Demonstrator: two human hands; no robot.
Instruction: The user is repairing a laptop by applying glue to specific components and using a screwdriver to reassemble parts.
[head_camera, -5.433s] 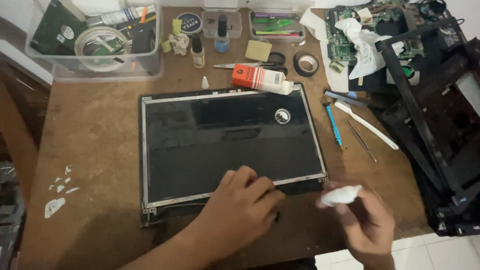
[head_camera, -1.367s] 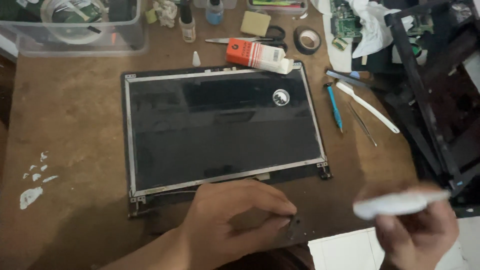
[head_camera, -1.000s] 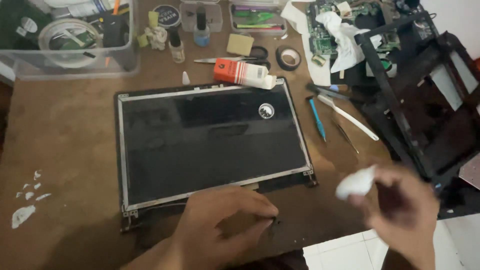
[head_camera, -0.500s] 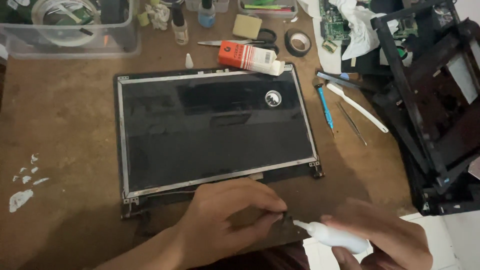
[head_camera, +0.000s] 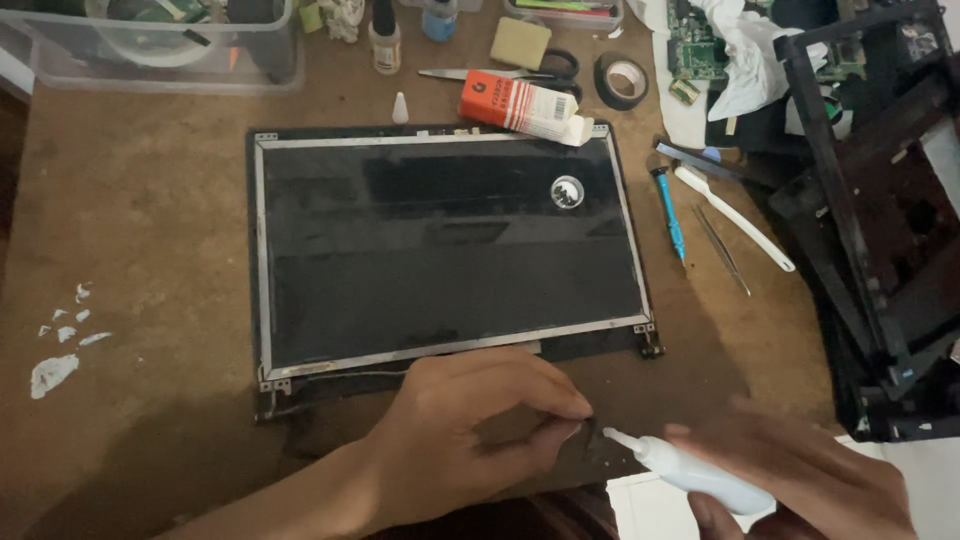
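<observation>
Our left hand pinches the panel's black edge at six o'clock. Our right hand, fingers curled, grips a white bottle, nozzle pointing at nine o'clock.

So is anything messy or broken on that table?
Yes. White flecks lie scattered on the brown table left of the laptop screen panel, like torn scraps or dried glue. The panel itself looks uncracked.

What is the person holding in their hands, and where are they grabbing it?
The right hand holds a small white squeeze bottle by its body, nozzle pointing left. The left hand pinches the dark lower edge below the laptop screen panel.
</observation>
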